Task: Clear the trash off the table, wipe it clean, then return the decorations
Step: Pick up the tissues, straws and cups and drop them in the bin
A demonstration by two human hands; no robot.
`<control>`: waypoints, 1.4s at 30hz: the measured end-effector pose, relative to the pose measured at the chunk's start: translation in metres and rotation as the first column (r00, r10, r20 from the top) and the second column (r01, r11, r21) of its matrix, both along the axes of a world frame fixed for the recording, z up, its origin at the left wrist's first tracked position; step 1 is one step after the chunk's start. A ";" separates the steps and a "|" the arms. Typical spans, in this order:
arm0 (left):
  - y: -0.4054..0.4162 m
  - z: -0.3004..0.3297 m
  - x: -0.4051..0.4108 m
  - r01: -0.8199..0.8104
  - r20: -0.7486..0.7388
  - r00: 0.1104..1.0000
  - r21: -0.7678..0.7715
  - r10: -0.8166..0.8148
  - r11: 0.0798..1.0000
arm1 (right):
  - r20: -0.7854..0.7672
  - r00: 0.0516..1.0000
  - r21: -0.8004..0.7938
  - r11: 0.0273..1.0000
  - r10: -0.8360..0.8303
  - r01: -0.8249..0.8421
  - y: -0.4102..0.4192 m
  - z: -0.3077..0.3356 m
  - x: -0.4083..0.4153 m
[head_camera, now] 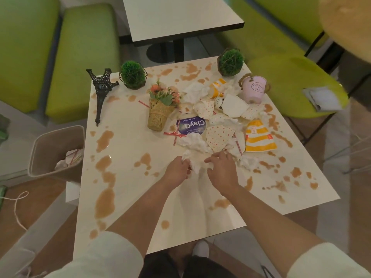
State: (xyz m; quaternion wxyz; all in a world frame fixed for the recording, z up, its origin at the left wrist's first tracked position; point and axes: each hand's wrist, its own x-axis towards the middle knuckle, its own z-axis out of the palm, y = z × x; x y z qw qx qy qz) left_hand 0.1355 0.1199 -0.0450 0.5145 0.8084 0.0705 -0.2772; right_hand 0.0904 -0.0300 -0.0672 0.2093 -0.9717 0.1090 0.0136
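A bin stands on the floor just beside the table's left edge; in it lie crumpled tissue and a few red-striped straws. A pink pot lies tilted near the far right corner, its inside hidden. A woven holder lies on its side near the middle with orange flowers spilling from its mouth. Both hands meet at the near side of the trash heap: the left hand grips a crumpled tissue with curled fingers, and the right hand pinches the same wad, fingertips bent onto it. Behind them the heap fills the middle and right of the table: dotted paper cups, white tissues, striped straws, a purple wipes pack, and a yellow-striped cup towards the right edge. A black tower model leans at the far left corner, with a green ball plant just beside it; a second plant sits at the far right corner. Brown spills blot the cream top, heaviest along the left edge and near the right corner. Green benches flank another table beyond, and a green chair stands by the right edge.
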 end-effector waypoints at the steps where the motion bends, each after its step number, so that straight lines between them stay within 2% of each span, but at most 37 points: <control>1: 0.001 -0.001 0.000 0.006 -0.001 1.000 0.012 -0.006 1.000 | -0.057 0.998 0.017 1.000 0.005 -0.004 -0.003 -0.003 -0.001; 6: 0.011 -0.003 0.001 -0.026 -0.012 1.000 0.023 0.026 0.999 | -0.119 0.993 0.065 0.998 -0.002 0.010 -0.005 -0.008 -0.002; 12: 0.037 0.001 0.006 -0.139 0.026 0.989 -0.108 0.143 0.984 | -0.157 0.987 0.045 0.999 -0.020 0.027 0.006 -0.009 0.009; 16: 0.067 0.004 0.012 -0.277 0.013 0.959 -0.175 0.284 0.945 | -0.080 0.996 0.254 0.965 -0.049 0.068 0.044 0.007 0.030; 20: 0.108 0.009 0.024 -0.409 -0.026 0.910 -0.205 0.413 0.889 | -0.062 0.996 0.511 0.856 -0.061 0.085 0.099 0.028 0.061; 26: 0.183 0.024 0.051 -0.542 0.034 0.833 -0.152 0.552 0.827 | -0.035 0.997 0.659 0.752 0.064 -0.025 0.185 0.052 0.104; 30: 0.243 0.026 0.073 -0.625 0.082 0.768 -0.123 0.635 0.771 | -0.011 0.993 0.671 0.737 0.119 -0.081 0.241 0.059 0.133; 35: 0.311 0.022 0.096 -0.758 0.105 0.635 -0.102 0.765 0.644 | -0.053 0.987 0.727 0.684 0.149 -0.064 0.306 0.063 0.164; 38: 0.348 0.011 0.113 -0.772 0.110 0.626 -0.053 0.772 0.633 | -0.037 0.986 0.722 0.686 0.164 -0.087 0.340 0.059 0.183; 42: 0.382 -0.007 0.130 -0.739 0.061 0.672 0.001 0.738 0.673 | -0.059 0.979 0.697 0.710 0.196 -0.101 0.376 0.048 0.204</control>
